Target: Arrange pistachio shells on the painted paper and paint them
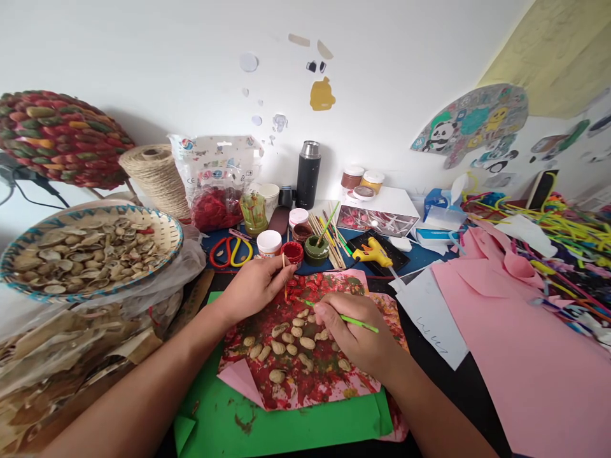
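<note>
My left hand (258,283) pinches a thin wooden stick (283,260) upright near the open jar of red paint (292,253). In my right hand (346,324) is a green-handled paintbrush (358,322), its tip pointing left toward the stick's lower end. Under both hands lies a paint-smeared pink sheet (305,395). Unpainted peanuts (307,343) are scattered over its middle, and several red-painted peanuts (312,285) sit at its far side. A jar of green paint (316,250) with another brush (328,222) in it stands beside the red one.
Green paper (286,432) lies beneath the pink sheet. To the left is a basket (174,245) of shells; scissors (231,250) lie behind my left hand. A yellow glue gun (375,252), black flask (309,175) and white box (382,203) stand behind. Pink paper (525,356) covers the right.
</note>
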A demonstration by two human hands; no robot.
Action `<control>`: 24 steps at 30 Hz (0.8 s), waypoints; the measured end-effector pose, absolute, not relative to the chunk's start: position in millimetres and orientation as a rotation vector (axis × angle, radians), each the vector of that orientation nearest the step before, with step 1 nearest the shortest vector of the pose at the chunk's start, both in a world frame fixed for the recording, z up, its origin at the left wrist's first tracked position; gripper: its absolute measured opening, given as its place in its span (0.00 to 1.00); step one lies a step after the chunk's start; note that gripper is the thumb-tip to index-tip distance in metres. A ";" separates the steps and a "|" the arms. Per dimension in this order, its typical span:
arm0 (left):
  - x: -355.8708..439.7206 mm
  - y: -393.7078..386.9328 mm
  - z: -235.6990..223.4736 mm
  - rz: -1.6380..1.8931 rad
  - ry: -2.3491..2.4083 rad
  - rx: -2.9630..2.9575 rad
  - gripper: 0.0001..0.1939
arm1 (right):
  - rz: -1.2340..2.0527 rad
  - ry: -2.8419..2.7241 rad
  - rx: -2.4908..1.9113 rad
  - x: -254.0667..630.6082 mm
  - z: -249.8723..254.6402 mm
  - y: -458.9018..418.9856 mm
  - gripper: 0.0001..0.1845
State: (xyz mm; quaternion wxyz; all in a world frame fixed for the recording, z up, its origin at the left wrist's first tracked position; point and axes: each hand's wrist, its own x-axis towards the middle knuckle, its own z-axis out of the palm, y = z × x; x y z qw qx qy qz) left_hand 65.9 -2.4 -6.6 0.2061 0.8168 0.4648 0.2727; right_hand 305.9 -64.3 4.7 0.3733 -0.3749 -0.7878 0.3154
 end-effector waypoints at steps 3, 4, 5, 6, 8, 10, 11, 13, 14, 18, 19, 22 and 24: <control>66.5 -2.7 -6.8 0.774 1.290 2.288 0.19 | 0.818 -2.066 -0.973 303.6 3.3 -64.3 0.21; 66.8 -2.9 -6.6 0.780 1.288 2.290 0.19 | 0.817 -2.084 -0.975 302.7 3.0 -64.5 0.21; 67.1 -3.0 -6.4 0.788 1.285 2.290 0.19 | 0.816 -2.101 -0.975 302.0 2.7 -64.6 0.21; 67.3 -3.1 -6.2 0.795 1.280 2.287 0.19 | 0.818 -2.114 -0.974 301.4 2.5 -64.7 0.21; 67.5 -3.3 -6.0 0.806 1.273 2.280 0.19 | 0.824 -2.126 -0.969 301.3 2.2 -64.9 0.22; 67.1 -3.2 -6.2 0.808 1.275 2.279 0.19 | 0.831 -2.120 -0.970 302.5 2.0 -64.7 0.22; 66.9 -3.2 -6.4 0.809 1.279 2.282 0.19 | 0.836 -2.108 -0.972 303.4 2.0 -64.6 0.22; 66.4 -3.1 -6.8 0.811 1.286 2.286 0.19 | 0.850 -2.076 -0.973 305.0 2.2 -64.4 0.22; 66.3 -3.1 -6.9 0.809 1.289 2.285 0.19 | 0.857 -2.061 -0.973 305.5 2.3 -64.3 0.22; 67.0 -3.5 -6.1 0.791 1.287 2.264 0.19 | 0.840 -2.076 -0.979 304.3 3.0 -64.6 0.22; 67.2 -3.5 -5.9 0.791 1.284 2.258 0.19 | 0.833 -2.096 -0.980 303.6 3.1 -64.8 0.22; 67.3 -3.2 -6.0 0.792 1.284 2.255 0.19 | 0.830 -2.138 -0.976 302.7 3.3 -65.0 0.22; 66.9 -2.9 -6.5 0.780 1.297 2.259 0.20 | 0.829 -2.124 -0.964 303.6 4.0 -65.0 0.22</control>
